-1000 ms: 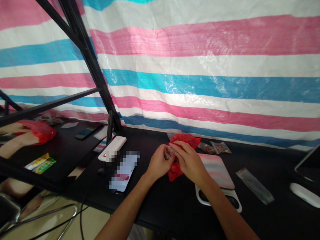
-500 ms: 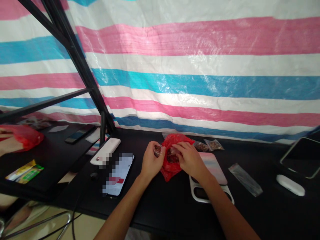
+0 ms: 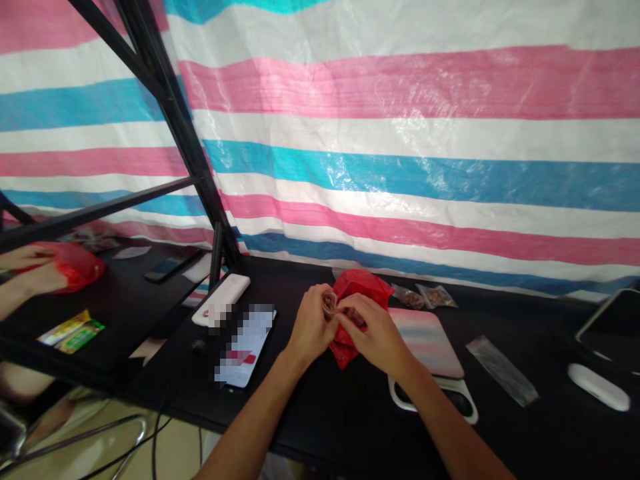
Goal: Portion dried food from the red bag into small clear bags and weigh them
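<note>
My left hand (image 3: 311, 328) is wrapped round a small clear plastic bag (image 3: 329, 303), its mouth facing up and brownish bits inside. The fingers of my right hand (image 3: 376, 331) are pinched together at the rim of that bag, close to my left thumb; what they grip is too small to make out. Beneath and behind both hands lies an open red plastic bag (image 3: 361, 284), with dark contents partly hidden by my right hand. Two small clear packets of brown bits, one of them the nearer packet (image 3: 410, 297), lie to its right.
A flat scale-like device (image 3: 425, 340) lies under my right forearm. Right of it are an empty clear pouch (image 3: 503, 371), a white case (image 3: 599, 387) and a tablet-like device (image 3: 617, 330). A phone (image 3: 247, 353) and white power bank (image 3: 223, 299) lie left. Another person's hands (image 3: 37, 270) hold a red bag.
My right hand has come out of the red bag and moved left to the small clear bag's mouth. My left hand still holds that bag. The view has shifted slightly.
</note>
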A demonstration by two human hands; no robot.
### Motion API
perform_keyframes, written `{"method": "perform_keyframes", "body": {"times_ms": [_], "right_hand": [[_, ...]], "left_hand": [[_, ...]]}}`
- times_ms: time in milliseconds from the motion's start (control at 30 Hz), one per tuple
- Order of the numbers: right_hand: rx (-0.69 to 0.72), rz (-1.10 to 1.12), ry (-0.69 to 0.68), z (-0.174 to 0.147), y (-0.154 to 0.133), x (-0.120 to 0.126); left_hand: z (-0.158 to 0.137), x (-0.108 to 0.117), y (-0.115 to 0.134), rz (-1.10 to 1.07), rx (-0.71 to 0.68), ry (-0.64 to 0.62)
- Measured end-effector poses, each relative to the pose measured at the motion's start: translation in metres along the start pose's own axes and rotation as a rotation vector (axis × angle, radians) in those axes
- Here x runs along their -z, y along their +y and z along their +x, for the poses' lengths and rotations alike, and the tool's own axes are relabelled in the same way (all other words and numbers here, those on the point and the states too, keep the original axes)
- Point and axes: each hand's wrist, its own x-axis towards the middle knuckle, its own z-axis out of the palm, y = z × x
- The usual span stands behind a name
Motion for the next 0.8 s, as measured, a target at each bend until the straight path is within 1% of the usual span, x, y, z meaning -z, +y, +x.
{"method": "perform_keyframes", "body": {"times_ms": [67, 133, 233, 333, 367, 400, 433, 500, 600, 700, 733, 800], "right_hand": [[-0.044, 0.106, 0.068, 0.001, 0.003, -0.001], [-0.104, 0.258, 0.132, 0.003, 0.006, 0.0], [-0.178, 0.481, 0.206, 0.009, 0.01, 0.007], [-0.246, 0.557, 0.327, 0.013, 0.015, 0.028], [-0.271, 0.551, 0.352, 0.013, 0.017, 0.039], [-0.297, 0.533, 0.349, 0.012, 0.021, 0.051], [-0.329, 0.511, 0.308, 0.01, 0.025, 0.064], [-0.385, 0.425, 0.144, 0.003, 0.035, 0.087], [-0.455, 0.219, -0.083, -0.007, 0.051, 0.11], [-0.482, 0.007, -0.232, -0.014, 0.062, 0.115], [-0.468, -0.045, -0.249, -0.015, 0.064, 0.113], [-0.414, -0.108, -0.224, -0.015, 0.067, 0.11]], "left_hand": [[0.0, 0.001, 0.004, -0.031, -0.01, -0.01], [-0.001, 0.001, 0.008, -0.062, -0.034, -0.021], [-0.001, 0.003, 0.015, -0.074, -0.083, -0.088], [-0.001, 0.004, 0.022, -0.058, -0.116, -0.155], [-0.001, 0.004, 0.023, -0.046, -0.127, -0.176], [-0.001, 0.004, 0.024, -0.031, -0.136, -0.199], [-0.002, 0.003, 0.024, -0.01, -0.14, -0.223], [-0.003, 0.0, 0.021, 0.048, -0.13, -0.268], [-0.006, -0.006, 0.012, 0.137, -0.078, -0.32], [-0.007, -0.008, 0.002, 0.146, -0.027, -0.346], [-0.006, -0.008, -0.001, 0.136, -0.014, -0.348], [-0.003, -0.008, -0.004, 0.107, 0.014, -0.337]]}}
